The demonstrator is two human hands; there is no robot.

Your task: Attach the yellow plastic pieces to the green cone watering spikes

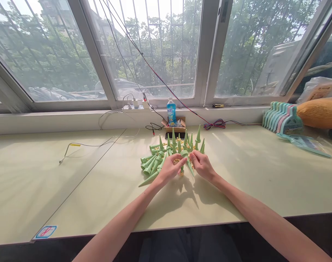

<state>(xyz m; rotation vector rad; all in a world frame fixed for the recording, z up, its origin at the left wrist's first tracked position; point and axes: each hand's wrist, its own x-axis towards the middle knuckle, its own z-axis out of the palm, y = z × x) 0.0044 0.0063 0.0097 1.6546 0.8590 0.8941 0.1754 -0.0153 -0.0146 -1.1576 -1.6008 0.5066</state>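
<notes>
My left hand (171, 169) is closed around a green plastic watering spike (190, 167), whose tapered point hangs down to the right. A small yellow piece (181, 174) shows just below the left fingers. My right hand (202, 165) is pinched beside the spike's wide top; whatever lies between its fingertips is hidden. Behind both hands several green cone spikes (173, 140) stand upright with small yellow fittings among them. To the left of my left hand, more green spikes (149, 165) lie in a loose pile.
Behind the spikes are a dark phone (170, 135), a small cardboard box (176, 129) and a blue-labelled bottle (171, 112). A coiled cable (215, 124) lies near the sill. Pastel plastic tools (282, 118) stand at the right; a thin wire (85, 145) crosses the left tabletop.
</notes>
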